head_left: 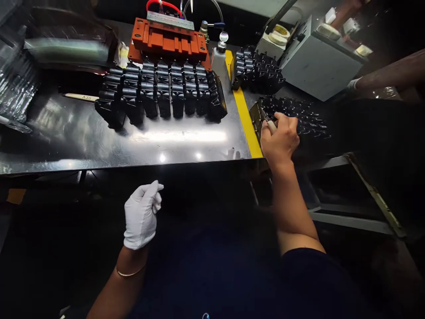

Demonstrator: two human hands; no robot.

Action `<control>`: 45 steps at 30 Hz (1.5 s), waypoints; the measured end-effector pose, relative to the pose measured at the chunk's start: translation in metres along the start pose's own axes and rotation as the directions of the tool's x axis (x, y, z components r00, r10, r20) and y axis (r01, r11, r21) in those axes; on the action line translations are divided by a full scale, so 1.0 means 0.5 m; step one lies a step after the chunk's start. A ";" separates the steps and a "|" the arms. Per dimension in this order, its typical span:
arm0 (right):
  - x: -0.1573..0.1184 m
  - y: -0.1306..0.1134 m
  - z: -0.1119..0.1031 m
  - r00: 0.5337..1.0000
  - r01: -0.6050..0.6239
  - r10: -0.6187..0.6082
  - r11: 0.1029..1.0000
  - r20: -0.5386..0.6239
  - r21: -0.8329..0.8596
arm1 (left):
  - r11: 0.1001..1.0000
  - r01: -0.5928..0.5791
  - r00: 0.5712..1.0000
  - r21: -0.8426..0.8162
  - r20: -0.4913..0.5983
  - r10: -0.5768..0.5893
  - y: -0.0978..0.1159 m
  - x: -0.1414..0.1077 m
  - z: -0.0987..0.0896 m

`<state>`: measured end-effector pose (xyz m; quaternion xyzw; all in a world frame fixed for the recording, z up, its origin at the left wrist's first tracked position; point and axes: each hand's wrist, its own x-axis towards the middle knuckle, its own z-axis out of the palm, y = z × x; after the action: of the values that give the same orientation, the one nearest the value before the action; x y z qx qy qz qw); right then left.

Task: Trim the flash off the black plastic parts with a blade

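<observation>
My left hand (142,215), in a white glove, hangs in front of the table's near edge. Its fingers are curled in, with nothing visible in them. My right hand (280,137) is bare and closed around a small tool with a pale handle (271,127); a thin dark tip points away from me, its exact kind unclear. That tip is close to the end of a block of black moulded parts (257,116) right of the yellow stripe; contact cannot be made out. Rows of similar black parts (164,91) stand upright left of the stripe.
Behind the rows sits an orange fixture (169,40) with hoses. A pump bottle (219,57) stands beside the yellow stripe (244,119). More black parts (257,68), a grey box (314,57), a marked stick (81,96) and plastic-wrapped items (16,84) surround the metal table (83,141). Another person's arm (392,71) reaches in at right.
</observation>
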<state>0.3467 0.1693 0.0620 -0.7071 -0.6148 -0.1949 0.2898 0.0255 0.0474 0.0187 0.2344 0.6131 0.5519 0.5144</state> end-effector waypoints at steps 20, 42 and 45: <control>-0.178 -0.133 -0.050 0.617 -0.232 -0.338 0.785 0.710 0.575 | 0.959 -0.117 0.933 0.259 0.359 0.017 -0.010 0.018 0.125; -0.051 -0.235 0.064 0.627 0.467 -0.576 0.817 0.524 0.340 | 0.926 -0.014 0.942 0.377 0.317 -0.115 0.016 0.006 0.010; -0.039 -0.234 0.069 0.616 0.496 -0.604 0.796 0.505 0.347 | 0.923 -0.021 0.944 0.384 0.311 -0.108 0.018 0.006 0.010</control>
<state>0.2259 0.1860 0.0437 -0.4795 -0.8748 0.0106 0.0689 0.0264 0.0549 0.0267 0.4043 0.6202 0.3634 0.5655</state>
